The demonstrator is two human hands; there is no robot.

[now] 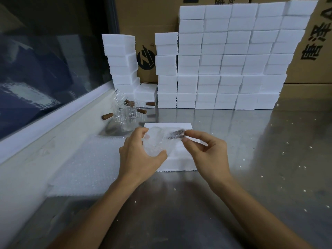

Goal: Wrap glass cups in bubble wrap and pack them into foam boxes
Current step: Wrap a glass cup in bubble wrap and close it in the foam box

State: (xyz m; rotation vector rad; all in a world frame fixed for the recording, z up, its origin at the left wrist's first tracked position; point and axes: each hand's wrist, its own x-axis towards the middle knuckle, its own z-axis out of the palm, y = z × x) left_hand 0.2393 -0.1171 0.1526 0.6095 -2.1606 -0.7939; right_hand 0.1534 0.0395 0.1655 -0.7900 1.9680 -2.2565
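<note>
Head view: both hands, left (142, 155) and right (204, 150), grip a wrapped cup (158, 141); cartons (312, 44) behind read "唐泽".

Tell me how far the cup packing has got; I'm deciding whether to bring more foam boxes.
Done: closed foam boxes are stacked at the back, though their contents are hidden. In hand: the left hand grips a bubble-wrapped cup above the open foam box, while the right hand pinches its wrapped handle. Left: unwrapped glass cups still stand beside the bubble wrap sheets.
</note>
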